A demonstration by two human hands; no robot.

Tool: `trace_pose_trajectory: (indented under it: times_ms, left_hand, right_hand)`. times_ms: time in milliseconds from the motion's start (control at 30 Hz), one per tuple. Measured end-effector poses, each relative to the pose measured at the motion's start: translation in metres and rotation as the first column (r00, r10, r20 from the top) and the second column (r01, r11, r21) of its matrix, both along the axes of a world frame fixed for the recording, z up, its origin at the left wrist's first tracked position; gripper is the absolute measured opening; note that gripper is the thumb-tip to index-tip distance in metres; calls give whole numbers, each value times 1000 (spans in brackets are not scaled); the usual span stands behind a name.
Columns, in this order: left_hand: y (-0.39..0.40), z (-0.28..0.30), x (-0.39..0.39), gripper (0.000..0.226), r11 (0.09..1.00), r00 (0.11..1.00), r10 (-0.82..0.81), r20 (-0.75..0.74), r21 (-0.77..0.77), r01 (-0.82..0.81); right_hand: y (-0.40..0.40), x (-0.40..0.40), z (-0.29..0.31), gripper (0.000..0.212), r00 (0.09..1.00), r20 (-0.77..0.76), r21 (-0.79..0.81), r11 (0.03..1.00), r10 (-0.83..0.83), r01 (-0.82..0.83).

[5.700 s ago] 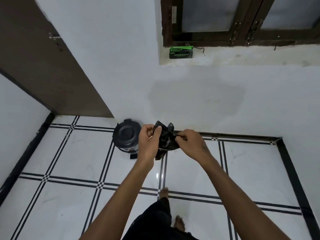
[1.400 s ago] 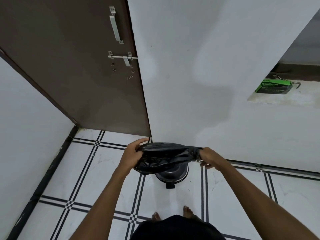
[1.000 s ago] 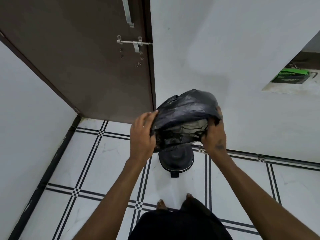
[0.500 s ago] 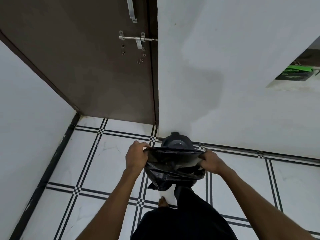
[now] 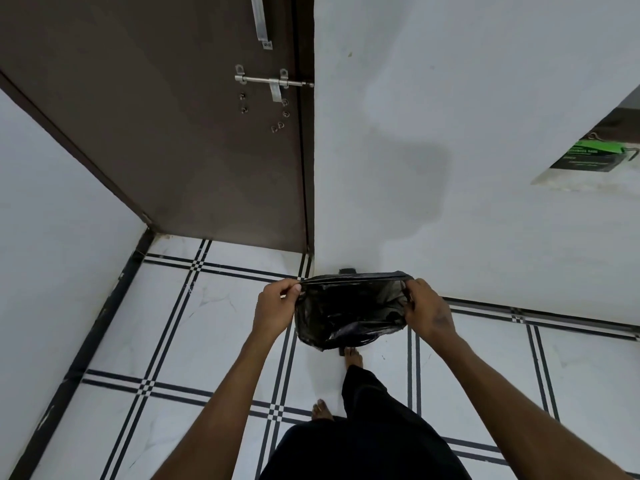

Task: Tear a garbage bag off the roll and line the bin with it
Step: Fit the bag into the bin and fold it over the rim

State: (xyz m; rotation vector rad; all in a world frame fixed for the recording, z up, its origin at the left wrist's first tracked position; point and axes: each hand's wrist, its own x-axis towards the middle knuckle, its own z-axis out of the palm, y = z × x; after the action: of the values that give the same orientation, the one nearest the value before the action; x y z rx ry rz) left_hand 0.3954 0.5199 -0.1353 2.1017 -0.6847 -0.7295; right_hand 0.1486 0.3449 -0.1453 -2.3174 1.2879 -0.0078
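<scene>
A black garbage bag [image 5: 349,311] hangs stretched wide between my two hands, low over the tiled floor by the wall. My left hand [image 5: 277,308] pinches the bag's left top edge. My right hand [image 5: 427,310] grips the right top edge. The bag covers almost the whole bin; only a small dark piece of the bin [image 5: 347,270] shows above the bag's rim and its pedal [image 5: 341,350] below. The green-and-black box of bags [image 5: 590,156] lies on a window ledge at the right.
A brown door [image 5: 180,126] with a metal bolt [image 5: 273,84] stands shut in the corner to the left of the bin. White walls close in at left and behind. My right foot [image 5: 353,355] is next to the pedal, my left foot [image 5: 322,410] further back.
The bag was lifted and shaken open, then brought down. It now hangs stretched in front of the bin and hides nearly all of it. My right foot has stepped forward.
</scene>
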Motion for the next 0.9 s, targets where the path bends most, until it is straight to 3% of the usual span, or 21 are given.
trace_pose_trajectory:
  times_ms: [33,167,233,333,400,467,533,733,800,900]
  left_hand:
    - [-3,0,0,17,1000,1000,15,-15,19,-15]
    - [-9,11,-4,19,983,983,-9,182,180,-24]
    - [-15,12,-4,17,981,986,-5,166,192,-27]
    - [-25,8,-6,15,989,991,90,-95,124,-77]
    - [-30,5,-9,17,983,937,181,-298,95,-159]
    - [-35,2,-14,16,975,904,220,-366,96,-198]
    - [-38,0,-18,12,981,918,194,-345,90,-173]
    - [-50,-35,-27,37,986,986,-44,-162,150,68]
    - [-57,-52,-32,34,965,990,-92,-103,235,115]
    - [-67,-79,-41,18,942,987,-89,-131,310,126]
  right_hand:
    - [-2,-1,0,24,1000,-11,14,1000,26,-25]
    - [-8,0,0,45,991,-52,28,992,123,-121]
    - [-11,1,-2,47,993,-38,4,993,116,-116]
    - [-14,0,-4,45,999,-2,-3,999,40,-40]
    - [-16,-1,-6,38,999,0,26,999,44,-44]
    - [-20,-3,-11,30,999,-6,48,998,37,-37]
    - [-23,-3,-17,30,999,18,56,998,35,-36]
    - [-32,-9,-51,46,992,-25,133,984,122,-118]
    - [-40,-8,-63,41,990,-73,158,982,119,-106]
    - [-50,-6,-82,38,990,-106,208,975,96,-72]
